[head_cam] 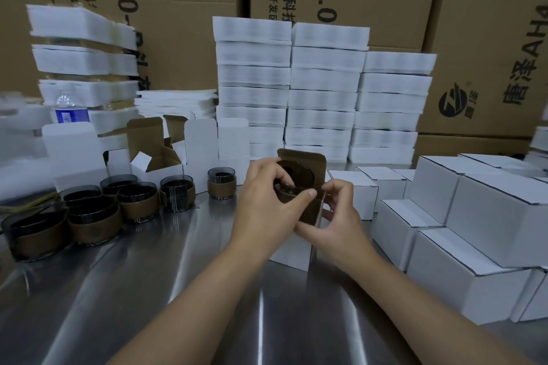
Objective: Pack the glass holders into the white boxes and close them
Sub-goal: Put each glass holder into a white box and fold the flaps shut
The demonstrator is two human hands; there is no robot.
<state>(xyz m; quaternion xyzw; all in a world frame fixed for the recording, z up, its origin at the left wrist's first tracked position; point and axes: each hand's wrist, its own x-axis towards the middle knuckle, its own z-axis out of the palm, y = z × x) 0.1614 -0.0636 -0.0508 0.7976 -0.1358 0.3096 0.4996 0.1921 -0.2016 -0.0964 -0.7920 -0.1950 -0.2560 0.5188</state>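
Observation:
A dark glass holder (296, 176) with a brown band sits partly inside an open white box (292, 249) at the table's middle. The box's brown inner lid flap (302, 157) stands up behind it. My left hand (267, 201) grips the glass, fingers inside its rim and thumb across the front. My right hand (338, 216) holds the box's right side at the opening. Several more glass holders (95, 216) stand in a group at the left, one apart (221, 184) near the middle.
Open, unfilled white boxes (160, 163) stand behind the glasses. Closed white boxes (489, 231) are stacked at the right. Piles of flat white blanks (323, 89) and large brown cartons (489, 38) line the back. A water bottle (71, 111) stands far left. The table (178, 290) is shiny metal.

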